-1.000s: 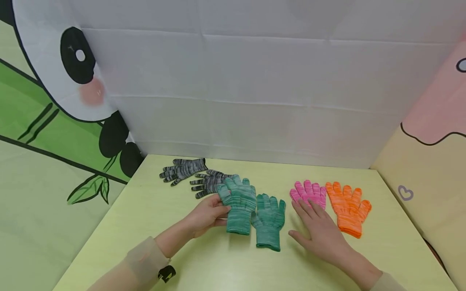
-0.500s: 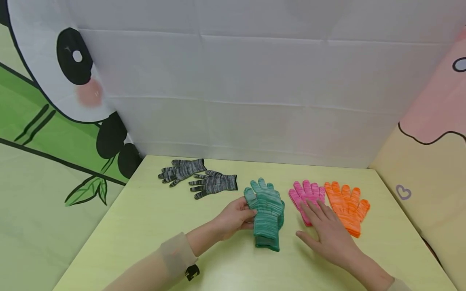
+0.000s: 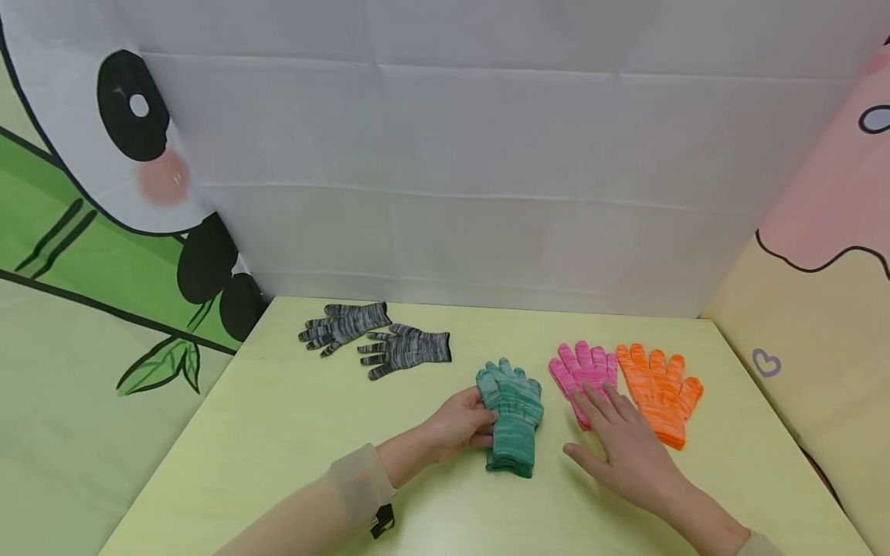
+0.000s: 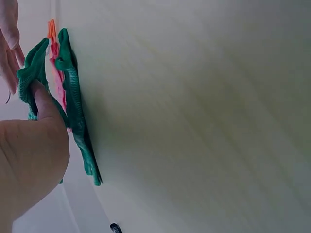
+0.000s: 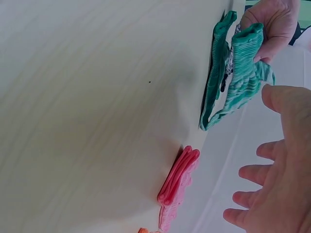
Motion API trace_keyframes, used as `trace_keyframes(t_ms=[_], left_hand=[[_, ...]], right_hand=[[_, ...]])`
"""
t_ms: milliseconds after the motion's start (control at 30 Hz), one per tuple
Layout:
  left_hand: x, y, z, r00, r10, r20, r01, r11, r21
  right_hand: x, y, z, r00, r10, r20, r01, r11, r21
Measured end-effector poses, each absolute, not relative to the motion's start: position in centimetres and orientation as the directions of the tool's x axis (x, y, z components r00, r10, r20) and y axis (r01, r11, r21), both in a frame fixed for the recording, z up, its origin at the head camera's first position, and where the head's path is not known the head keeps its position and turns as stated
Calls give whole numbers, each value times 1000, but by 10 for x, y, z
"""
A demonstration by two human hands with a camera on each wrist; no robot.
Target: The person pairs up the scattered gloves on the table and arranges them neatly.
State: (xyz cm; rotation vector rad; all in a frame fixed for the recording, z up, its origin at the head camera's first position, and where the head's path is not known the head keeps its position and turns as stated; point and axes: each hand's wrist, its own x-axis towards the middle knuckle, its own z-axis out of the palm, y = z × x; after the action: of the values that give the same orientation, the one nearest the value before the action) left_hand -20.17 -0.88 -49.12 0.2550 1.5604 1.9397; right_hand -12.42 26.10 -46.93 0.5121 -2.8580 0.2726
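My left hand (image 3: 455,425) pinches a green knit glove (image 3: 516,413) by its side, thumb on top. That glove hangs just above a second green glove (image 5: 214,77), which lies on the table. In the left wrist view, a gap shows between the lower green glove (image 4: 75,97) and the raised one. My right hand (image 3: 629,452) hovers with its fingers spread, holding nothing. Beyond its fingertips lies a pink glove (image 3: 582,371), partly hidden in the head view; its folded layers show in the right wrist view. An orange glove (image 3: 660,394) lies right of the pink one.
Two black-and-grey knit gloves, one farther back (image 3: 346,326) and one nearer (image 3: 406,349), lie at the table's back left. A pale yellow table (image 3: 292,448) carries everything. White cloth (image 3: 487,154) rises behind, with printed panels on both sides.
My left hand has carried the green glove rightward from over a grey glove and lowered it over the other green glove. My right hand has barely moved.
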Motion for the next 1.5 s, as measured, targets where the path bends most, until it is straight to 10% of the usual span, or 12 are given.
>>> trace_keyframes(t_ms=[1200,1500], left_hand=[[-199,-23,-486,-877,430,-213,-122,229,966],[-189,-46,-469,-845,531,64,442,627,641]], right_hand=[[-125,255,-477,-914,-345,215,-376,918,-127],[-126,257,-477,-914,-345,214,-377,917,-131]])
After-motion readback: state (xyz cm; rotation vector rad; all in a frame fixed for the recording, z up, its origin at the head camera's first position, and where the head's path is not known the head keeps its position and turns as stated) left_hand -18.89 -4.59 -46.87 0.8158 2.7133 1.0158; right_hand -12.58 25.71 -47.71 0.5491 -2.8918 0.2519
